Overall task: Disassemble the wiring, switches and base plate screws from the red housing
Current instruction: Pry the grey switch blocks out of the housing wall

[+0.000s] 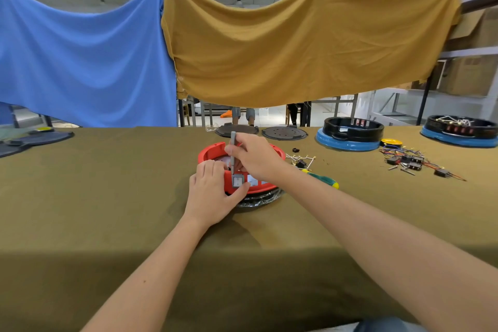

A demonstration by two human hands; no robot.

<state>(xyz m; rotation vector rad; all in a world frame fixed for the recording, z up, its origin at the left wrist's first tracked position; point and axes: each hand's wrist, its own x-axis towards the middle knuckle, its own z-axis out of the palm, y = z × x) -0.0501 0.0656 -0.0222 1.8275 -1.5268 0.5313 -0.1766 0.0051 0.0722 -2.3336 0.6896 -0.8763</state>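
One red housing (215, 152) sat at frame centre, round and open-topped, a grey rocker switch (237, 180) in its near wall. Two hands worked it — the left hand (213, 191) gripped the rim, the right hand (256, 156) pinched one upright grey screwdriver (233, 151). Two blue-based housings (350, 133) stood upper right.

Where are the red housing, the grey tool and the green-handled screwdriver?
red housing (208, 153), head view, on its far left rim.
grey tool (233, 139), head view, on the upper shaft above the fingers.
green-handled screwdriver (323, 179), head view, on the handle's middle.
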